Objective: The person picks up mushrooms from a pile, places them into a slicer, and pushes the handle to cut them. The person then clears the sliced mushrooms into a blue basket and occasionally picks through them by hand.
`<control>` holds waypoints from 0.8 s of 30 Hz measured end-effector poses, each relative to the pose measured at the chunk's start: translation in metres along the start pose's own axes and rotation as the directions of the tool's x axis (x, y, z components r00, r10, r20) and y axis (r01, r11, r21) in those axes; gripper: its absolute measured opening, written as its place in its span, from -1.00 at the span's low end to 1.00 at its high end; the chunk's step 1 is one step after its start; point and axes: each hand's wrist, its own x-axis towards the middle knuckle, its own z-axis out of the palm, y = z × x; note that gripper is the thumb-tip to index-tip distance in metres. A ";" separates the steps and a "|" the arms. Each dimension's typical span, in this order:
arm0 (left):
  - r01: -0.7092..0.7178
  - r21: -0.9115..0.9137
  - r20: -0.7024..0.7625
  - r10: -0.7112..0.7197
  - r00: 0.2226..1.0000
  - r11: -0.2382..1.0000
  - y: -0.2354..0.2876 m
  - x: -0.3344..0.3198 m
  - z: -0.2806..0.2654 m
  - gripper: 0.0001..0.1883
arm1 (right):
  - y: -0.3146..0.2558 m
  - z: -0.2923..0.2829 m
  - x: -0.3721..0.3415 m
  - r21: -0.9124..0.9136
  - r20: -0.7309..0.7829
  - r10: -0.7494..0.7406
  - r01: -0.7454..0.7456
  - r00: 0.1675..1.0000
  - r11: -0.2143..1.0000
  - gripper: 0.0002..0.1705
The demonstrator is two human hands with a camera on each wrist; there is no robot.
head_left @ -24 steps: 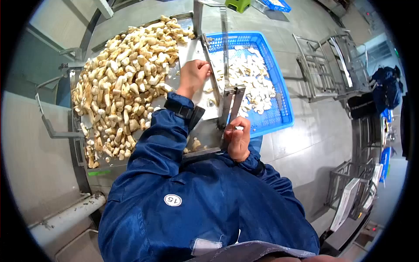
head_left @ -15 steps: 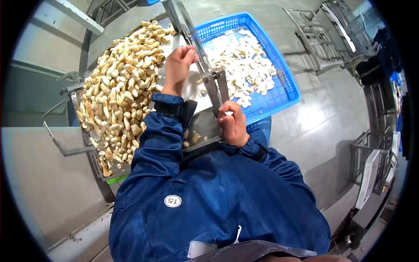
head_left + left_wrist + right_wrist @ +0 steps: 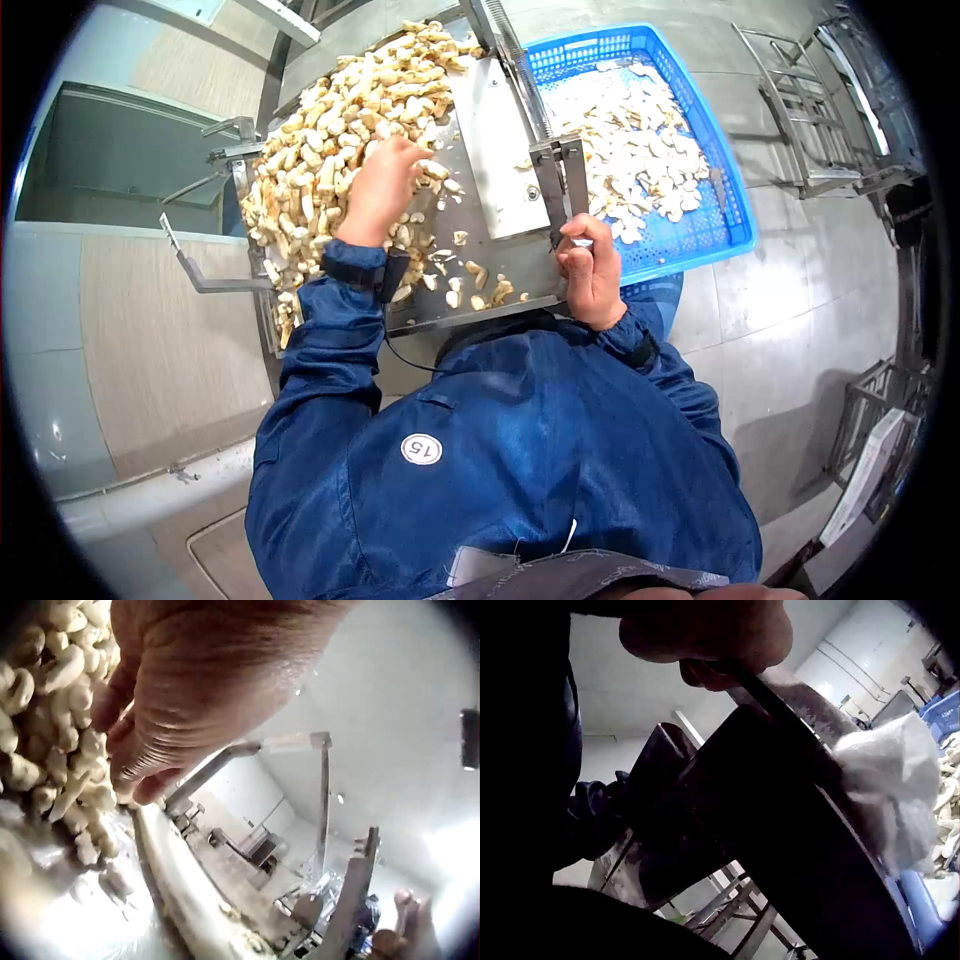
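Head view shows the right hand point(image 3: 592, 270) closed round the cutter lever point(image 3: 577, 178), the left hand point(image 3: 378, 190), fingers bent, grip contents undetermined, at the worktop point(image 3: 540, 268) mushroom pile point(image 3: 320, 140); a mistimed stroke could cut straying fingers.

Dull metal lever point(image 3: 576, 176), smooth metal worktop point(image 3: 525, 262), blue plastic basket point(image 3: 700, 238), sheeny cloth jacket point(image 3: 540, 440)

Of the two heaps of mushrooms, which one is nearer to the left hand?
The heap of whole-looking mushrooms on the metal table; the left hand is right at it. The other heap, pale slices, lies in the blue basket.
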 end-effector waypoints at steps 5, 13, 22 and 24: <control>-0.138 0.083 0.045 0.135 0.990 0.987 0.006 0.007 0.030 -0.93 | -0.008 -0.001 0.001 -0.052 -0.002 0.042 -0.042 0.999 0.998 -0.57; 0.405 -0.808 0.305 -0.284 0.909 0.428 0.026 0.072 0.046 -0.65 | -0.005 0.000 -0.002 0.016 -0.032 0.077 -0.076 0.997 0.997 -0.59; 0.272 -0.899 0.149 -0.344 0.927 0.342 0.055 0.099 0.100 -0.73 | -0.007 0.000 -0.002 -0.006 -0.032 0.026 -0.026 0.999 1.000 -0.65; 0.273 -0.919 0.161 -0.361 0.919 0.285 0.056 0.096 0.104 -0.82 | -0.008 0.004 0.000 0.015 -0.048 0.044 -0.044 0.998 0.999 -0.66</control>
